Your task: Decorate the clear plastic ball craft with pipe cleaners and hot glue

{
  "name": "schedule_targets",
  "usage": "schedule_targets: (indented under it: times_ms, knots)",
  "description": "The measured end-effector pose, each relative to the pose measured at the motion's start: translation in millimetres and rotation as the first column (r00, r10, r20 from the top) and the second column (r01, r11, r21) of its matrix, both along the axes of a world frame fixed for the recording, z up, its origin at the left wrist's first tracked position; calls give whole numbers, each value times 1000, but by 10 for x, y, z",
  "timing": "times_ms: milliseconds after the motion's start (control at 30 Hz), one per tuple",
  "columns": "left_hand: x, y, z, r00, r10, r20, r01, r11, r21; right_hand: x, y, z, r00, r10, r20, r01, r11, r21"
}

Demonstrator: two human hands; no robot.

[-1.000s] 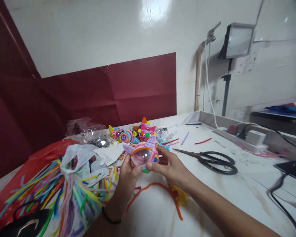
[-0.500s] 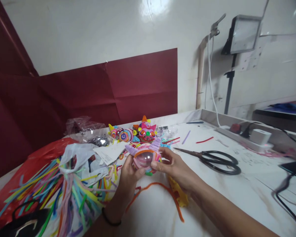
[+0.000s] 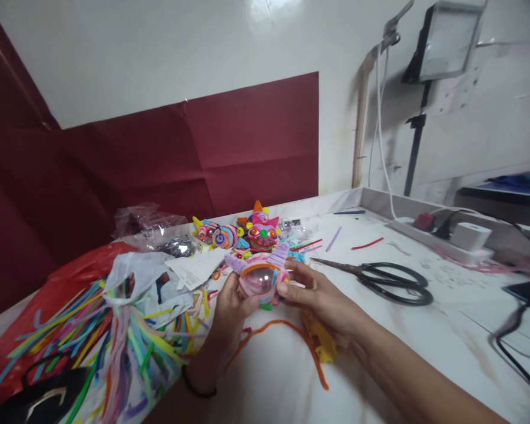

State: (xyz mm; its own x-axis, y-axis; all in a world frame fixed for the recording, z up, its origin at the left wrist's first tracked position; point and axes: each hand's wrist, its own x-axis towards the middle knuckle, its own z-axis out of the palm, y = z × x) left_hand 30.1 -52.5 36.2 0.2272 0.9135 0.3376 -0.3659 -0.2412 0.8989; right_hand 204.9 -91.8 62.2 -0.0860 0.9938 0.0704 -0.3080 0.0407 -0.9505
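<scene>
Left hand (image 3: 230, 306) and right hand (image 3: 321, 294), fingers partly curled, hold a purple-eared craft figure (image 3: 261, 279); scissors (image 3: 360, 271) lie right.

A white tabletop (image 3: 282, 368) with faint brown veining, edged by a raised rim (image 3: 335, 202), carries a red plastic bag (image 3: 66, 285) and a spread of multicoloured fuzzy stems (image 3: 121, 330) at left, with small decorated figures (image 3: 264, 234) near the back. At the near centre, an orange fuzzy stem (image 3: 276, 321) (bent into a broad arch) lies beside a yellow object (image 3: 322, 341). To the right are black-handled scissors (image 3: 361, 270) with blades pointing left, a lilac strip (image 3: 333, 238), a red strip (image 3: 367, 243) and, near the side rim, a white power strip (image 3: 444, 242).
</scene>
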Motion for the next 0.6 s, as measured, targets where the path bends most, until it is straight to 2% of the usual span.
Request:
schedule_targets:
  times_ms: [233,600]
  knots:
    - [10,-21,-1,999,14,-30,-15,1000,-26,-20,-41,41,998,-50,-47,49,999,-17]
    - [16,0,-31,999,21,-34,-22,1000,-16,-45,-2,-58,995,-101,9,102,994,-38]
